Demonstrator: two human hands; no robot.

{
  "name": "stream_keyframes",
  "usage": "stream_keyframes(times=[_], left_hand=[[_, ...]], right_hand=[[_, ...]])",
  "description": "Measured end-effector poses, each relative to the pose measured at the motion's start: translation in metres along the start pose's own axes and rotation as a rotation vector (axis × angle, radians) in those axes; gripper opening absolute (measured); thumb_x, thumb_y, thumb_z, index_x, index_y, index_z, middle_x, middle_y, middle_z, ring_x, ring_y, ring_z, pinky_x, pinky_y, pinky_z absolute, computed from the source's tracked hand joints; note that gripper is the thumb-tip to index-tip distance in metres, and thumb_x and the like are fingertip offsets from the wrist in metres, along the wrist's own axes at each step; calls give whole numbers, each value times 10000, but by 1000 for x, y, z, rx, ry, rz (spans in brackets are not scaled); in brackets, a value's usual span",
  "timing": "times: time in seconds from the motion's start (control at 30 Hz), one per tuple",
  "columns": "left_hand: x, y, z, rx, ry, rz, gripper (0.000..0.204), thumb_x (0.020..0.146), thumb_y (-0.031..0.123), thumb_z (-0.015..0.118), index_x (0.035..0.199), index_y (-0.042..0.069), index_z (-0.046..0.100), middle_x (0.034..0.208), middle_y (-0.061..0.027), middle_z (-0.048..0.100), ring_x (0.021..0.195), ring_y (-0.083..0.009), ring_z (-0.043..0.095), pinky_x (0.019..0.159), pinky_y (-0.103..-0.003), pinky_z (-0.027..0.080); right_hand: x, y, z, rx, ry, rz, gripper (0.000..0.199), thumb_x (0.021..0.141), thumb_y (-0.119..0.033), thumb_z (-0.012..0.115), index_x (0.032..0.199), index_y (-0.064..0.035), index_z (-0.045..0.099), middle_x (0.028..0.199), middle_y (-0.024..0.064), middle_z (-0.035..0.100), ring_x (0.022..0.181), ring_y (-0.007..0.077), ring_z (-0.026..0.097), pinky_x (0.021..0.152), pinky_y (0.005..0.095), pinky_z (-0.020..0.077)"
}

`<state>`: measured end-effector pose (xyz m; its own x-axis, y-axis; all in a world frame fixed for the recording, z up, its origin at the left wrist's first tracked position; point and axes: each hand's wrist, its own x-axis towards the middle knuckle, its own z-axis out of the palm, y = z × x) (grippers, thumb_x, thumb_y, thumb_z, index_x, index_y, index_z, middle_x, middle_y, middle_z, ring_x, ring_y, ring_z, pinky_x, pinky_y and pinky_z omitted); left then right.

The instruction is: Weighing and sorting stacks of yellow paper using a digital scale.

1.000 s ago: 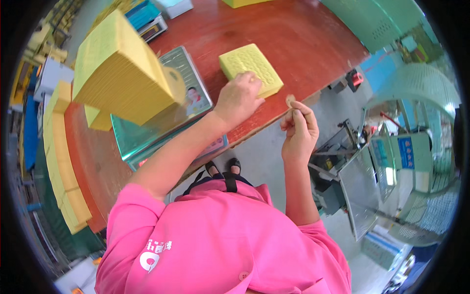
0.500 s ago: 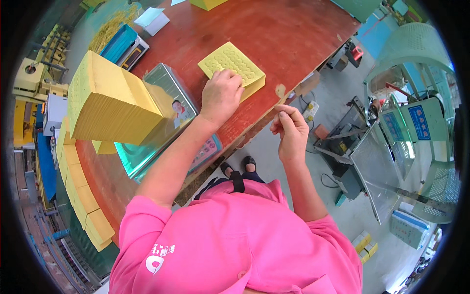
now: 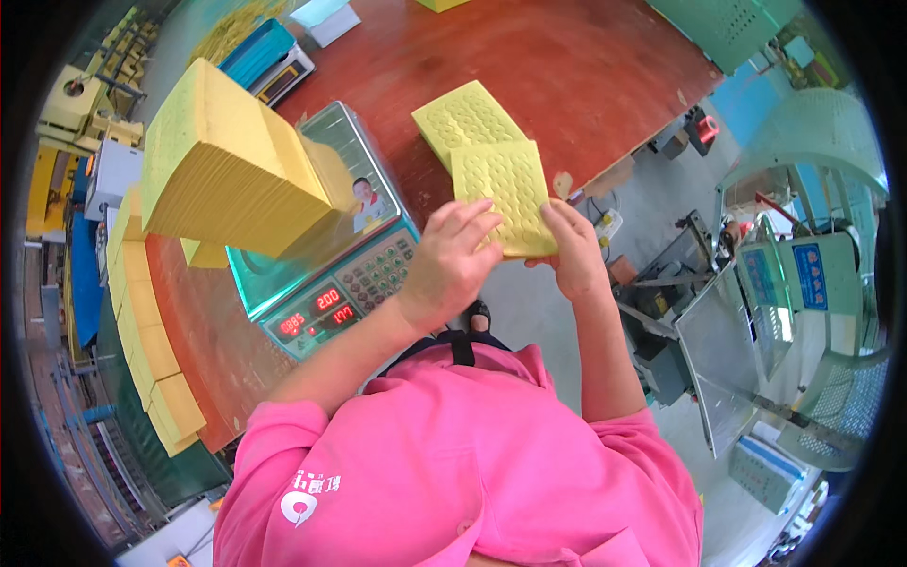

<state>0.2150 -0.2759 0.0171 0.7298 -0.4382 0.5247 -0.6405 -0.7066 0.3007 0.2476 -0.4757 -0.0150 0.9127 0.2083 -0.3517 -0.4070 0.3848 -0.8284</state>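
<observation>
A yellow embossed paper sheet (image 3: pixel 505 189), or a few of them together, is held up at a tilt over the table's front edge. My right hand (image 3: pixel 574 253) grips its lower right edge, thumb on the face and fingers behind. At the lower left, the bent fingers of my left hand (image 3: pixel 452 260) close on the same paper. Just beyond lies a low stack of yellow embossed paper (image 3: pixel 463 111), partly covered by the held piece. Whether more than one sheet is in my hands cannot be told.
A tall yellow paper stack (image 3: pixel 241 170) stands on a digital scale (image 3: pixel 354 283) at left on the red table (image 3: pixel 557 66). More yellow stacks (image 3: pixel 151 331) line the table's left edge. A blue tray (image 3: pixel 253 55) sits behind. Metal machinery (image 3: pixel 718 350) and a green chair (image 3: pixel 803 151) stand at right.
My left hand has come back from the low stack toward me. The paper is now up between both hands, and my right hand, formerly apart, grips it. The view has shifted slightly.
</observation>
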Motion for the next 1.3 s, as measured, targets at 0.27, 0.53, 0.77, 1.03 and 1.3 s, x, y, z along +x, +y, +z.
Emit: stream_keyframes(times=[0.27, 0.53, 0.77, 1.03, 1.3], left_hand=[[-23, 3, -52, -1235, 314, -993, 327, 944, 209, 665, 1135, -53, 629, 1141, -76, 640, 1013, -112, 602, 841, -264, 505], [-15, 6, -223, -785, 578, -915, 272, 910, 308, 705, 857, 47, 651, 685, 45, 571, 602, -31, 507, 528, -209, 406], [-28, -103, -319, -621, 554, -903, 277, 950, 339, 601, 855, 81, 639, 680, 4, 613, 562, -72, 539, 489, -221, 392], [-50, -142, -306, -616, 461, -993, 269, 965, 287, 565, 799, 85, 628, 677, -19, 638, 566, -100, 574, 492, -248, 411], [-50, -134, -300, -657, 464, -954, 252, 968, 261, 573, 795, 79, 589, 692, -15, 631, 570, -84, 578, 500, -238, 443]], right_hand=[[-36, -24, 55, -316, -137, -215, 244, 959, -84, 491, 1151, 47, 567, 883, 60, 609, 696, 114, 579, 595, 253, 466], [-27, -105, 195, -689, -389, -738, 193, 872, -32, 611, 1040, 54, 652, 769, -3, 587, 717, 56, 487, 640, 224, 412], [33, -125, 332, -520, -590, -739, 433, 872, -75, 671, 1282, 15, 562, 735, 28, 617, 674, 66, 509, 596, 245, 418], [66, -96, 344, -773, -526, -808, 430, 858, -142, 716, 1247, -1, 599, 749, 34, 643, 679, 89, 538, 646, 273, 458], [59, -89, 335, -830, -426, -852, 354, 855, -159, 711, 1179, -28, 653, 754, 39, 655, 688, 106, 569, 677, 288, 474]])
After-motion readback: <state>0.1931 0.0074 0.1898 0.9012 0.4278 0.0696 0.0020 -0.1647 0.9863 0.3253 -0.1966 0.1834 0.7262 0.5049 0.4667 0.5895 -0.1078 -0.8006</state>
